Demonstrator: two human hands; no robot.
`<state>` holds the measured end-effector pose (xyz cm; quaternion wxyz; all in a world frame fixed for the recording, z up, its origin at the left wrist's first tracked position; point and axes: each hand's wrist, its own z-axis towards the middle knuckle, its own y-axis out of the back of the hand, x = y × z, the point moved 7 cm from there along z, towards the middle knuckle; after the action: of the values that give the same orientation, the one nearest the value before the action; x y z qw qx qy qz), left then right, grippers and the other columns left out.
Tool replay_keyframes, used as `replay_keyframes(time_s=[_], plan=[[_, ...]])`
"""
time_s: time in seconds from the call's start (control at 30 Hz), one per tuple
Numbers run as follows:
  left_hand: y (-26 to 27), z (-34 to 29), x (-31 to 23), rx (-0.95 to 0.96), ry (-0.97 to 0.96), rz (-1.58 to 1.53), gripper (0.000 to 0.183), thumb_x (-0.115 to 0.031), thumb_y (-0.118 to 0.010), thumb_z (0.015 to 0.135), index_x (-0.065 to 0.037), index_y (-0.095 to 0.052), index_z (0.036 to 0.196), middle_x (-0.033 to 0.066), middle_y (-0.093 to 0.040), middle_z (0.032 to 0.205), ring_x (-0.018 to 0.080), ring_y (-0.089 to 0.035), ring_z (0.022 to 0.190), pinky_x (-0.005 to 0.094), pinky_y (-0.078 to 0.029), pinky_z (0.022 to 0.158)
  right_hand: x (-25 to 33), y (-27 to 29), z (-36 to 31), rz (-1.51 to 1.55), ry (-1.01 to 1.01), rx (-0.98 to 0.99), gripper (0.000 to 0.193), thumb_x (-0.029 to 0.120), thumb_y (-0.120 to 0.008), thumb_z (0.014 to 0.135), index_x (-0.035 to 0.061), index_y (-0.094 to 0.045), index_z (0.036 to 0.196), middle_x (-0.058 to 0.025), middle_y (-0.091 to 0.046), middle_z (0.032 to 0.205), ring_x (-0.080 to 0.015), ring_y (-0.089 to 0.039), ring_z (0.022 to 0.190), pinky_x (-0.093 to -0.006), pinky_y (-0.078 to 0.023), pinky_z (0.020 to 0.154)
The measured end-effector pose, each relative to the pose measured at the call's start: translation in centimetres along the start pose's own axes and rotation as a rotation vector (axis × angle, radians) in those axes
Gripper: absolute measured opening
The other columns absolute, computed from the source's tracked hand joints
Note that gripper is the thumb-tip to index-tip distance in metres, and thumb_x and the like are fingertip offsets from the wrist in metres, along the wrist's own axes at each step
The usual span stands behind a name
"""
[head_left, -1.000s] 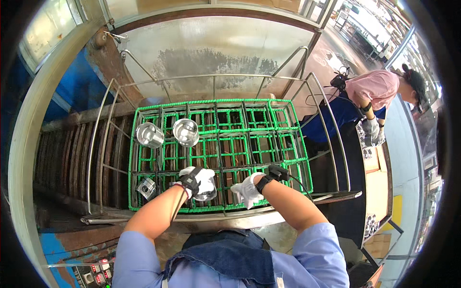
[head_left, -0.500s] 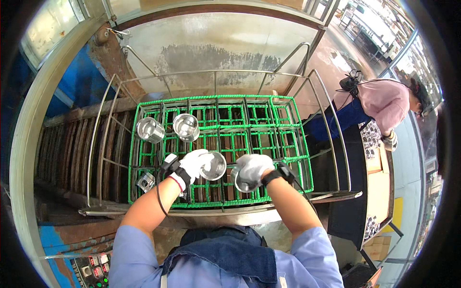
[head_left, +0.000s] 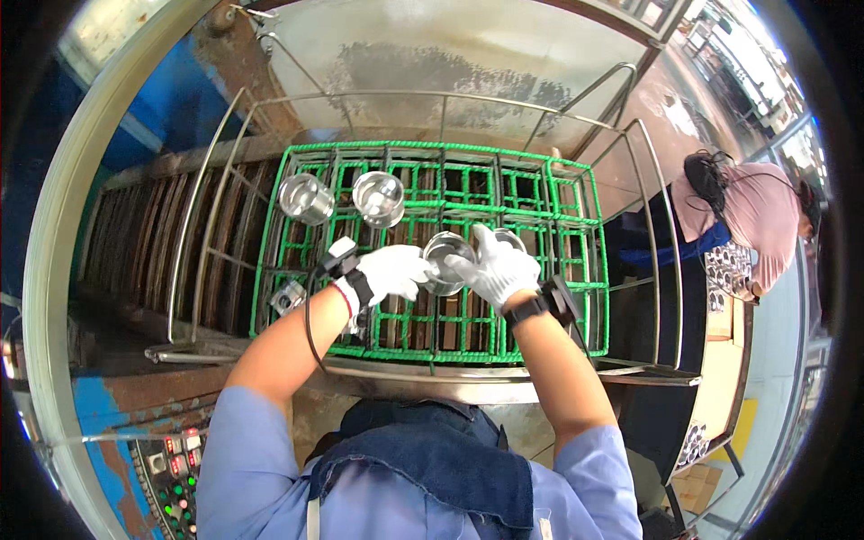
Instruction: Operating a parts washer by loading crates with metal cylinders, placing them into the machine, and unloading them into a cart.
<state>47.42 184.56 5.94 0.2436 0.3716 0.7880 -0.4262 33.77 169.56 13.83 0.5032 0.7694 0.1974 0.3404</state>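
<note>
A shiny hollow metal piston (head_left: 447, 273) is held between my gloved hands above a green-wrapped wire rack (head_left: 432, 357). My left hand (head_left: 391, 272) has its fingers curled at the piston's left side. From the right, my right hand (head_left: 506, 270) lays its thumb over the same piston, its fingers bent. Just beyond those fingers shows a second piston (head_left: 509, 238), partly hidden; I cannot tell whether the hand grips it too. Two more pistons, a left one (head_left: 307, 199) and a right one (head_left: 378, 199), sit in the rack's far-left cells. Near my left wrist lies another metal part (head_left: 288, 296).
A metal rail frame (head_left: 444, 103) surrounds the rack. Dark slatted rollers (head_left: 171, 256) run off to the left, with a button panel (head_left: 175, 477) below. At right, a co-worker (head_left: 742, 211) bends over a cart (head_left: 717, 369) carrying several metal parts.
Both hands have moved up and away from me with the pistons, and have come closer together. My right thumb now lies on the left piston. The view has shifted slightly.
</note>
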Motion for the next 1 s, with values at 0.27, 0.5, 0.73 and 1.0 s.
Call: replay_keyframes(time_s=[0.27, 0.5, 0.73, 1.0], plan=[[0.6, -6.8, 0.6, 0.165, 0.266, 2.06, 0.051, -0.043, -0.072, 0.082, -0.019, -0.065, 0.127, 0.0134, -0.069, 0.115, 0.0352, -0.067, 0.105, 0.0517, -0.056, 0.088, 0.6, -2.0, 2.5, -0.149, -0.131, 0.194, 0.069, 0.071, -0.062, 0.076, 0.0152, -0.074, 0.116, -0.016, -0.074, 0.113, -0.0358, -0.071, 0.108, -0.0463, -0.055, 0.091], [1.1, -9.4, 2.9, 0.238, 0.418, 1.928, 0.119, -0.043, -0.086, 0.071, -0.016, -0.016, 0.164, 0.0237, -0.054, 0.14, 0.0403, -0.06, 0.124, 0.0482, -0.052, 0.099, 0.9, -1.2, 2.5, -0.16, -0.125, 0.2, 0.054, 0.054, -0.062, 0.079, 0.0171, -0.076, 0.116, -0.016, -0.075, 0.113, -0.0348, -0.071, 0.107, -0.045, -0.055, 0.091], [3.6, -8.2, 4.8, 0.12, 0.478, 1.685, 0.128, -0.022, -0.097, 0.061, -0.012, -0.019, 0.162, 0.0256, -0.045, 0.151, 0.044, -0.053, 0.132, 0.0498, -0.047, 0.104, -1.1, -1.0, 2.6, -0.317, -0.043, 0.196, 0.038, 0.038, -0.062, 0.082, 0.0162, -0.08, 0.108, -0.016, -0.074, 0.117, -0.0349, -0.07, 0.111, -0.049, -0.053, 0.095], [6.2, -7.4, -1.6, -0.449, -0.016, 1.703, 0.031, -0.037, -0.069, 0.085, -0.011, -0.077, 0.098, 0.0185, -0.075, 0.095, 0.0343, -0.073, 0.089, 0.0407, -0.057, 0.08, -1.7, -1.5, 3.0, -0.289, -0.046, 0.191, 0.038, 0.04, -0.067, 0.08, 0.0165, -0.079, 0.108, -0.0154, -0.075, 0.114, -0.0345, -0.07, 0.111, -0.0453, -0.053, 0.097]])
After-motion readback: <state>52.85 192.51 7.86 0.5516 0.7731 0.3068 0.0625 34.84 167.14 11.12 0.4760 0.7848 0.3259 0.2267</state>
